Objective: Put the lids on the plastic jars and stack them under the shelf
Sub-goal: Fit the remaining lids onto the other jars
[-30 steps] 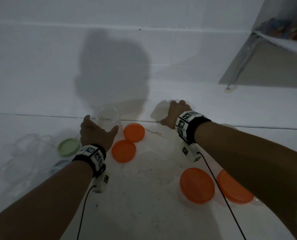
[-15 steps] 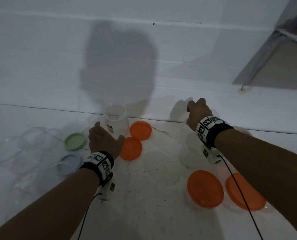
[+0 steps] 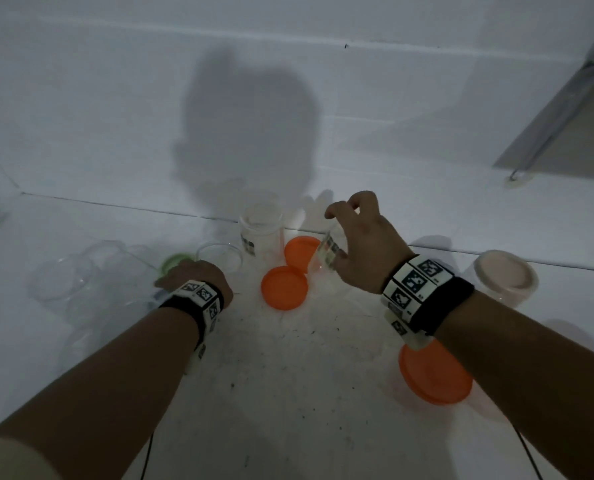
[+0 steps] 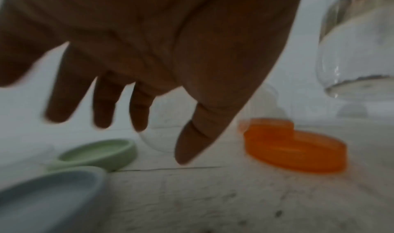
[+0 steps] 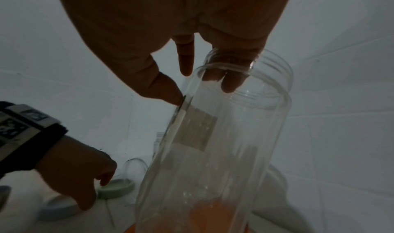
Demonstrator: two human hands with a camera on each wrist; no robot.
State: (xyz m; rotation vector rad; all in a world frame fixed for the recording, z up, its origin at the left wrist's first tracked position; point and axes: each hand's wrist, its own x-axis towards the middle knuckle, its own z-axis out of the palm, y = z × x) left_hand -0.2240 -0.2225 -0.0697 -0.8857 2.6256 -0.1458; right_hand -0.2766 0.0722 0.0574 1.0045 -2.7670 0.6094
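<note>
The lids [image 3: 284, 287] near the middle are orange, one lid [image 4: 100, 154] is pale green and one [image 4: 49, 196] is grey-blue. The jars [image 5: 213, 152] are clear and colourless. The wristbands [image 3: 423, 292] are black with white squares of black pattern. The desk [image 3: 288, 393] is white with dark specks.

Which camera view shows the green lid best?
The left wrist view: the green lid lies whole and close, hollow side up. The head view shows only a sliver behind the left hand; the right wrist view shows it small and dim.
</note>
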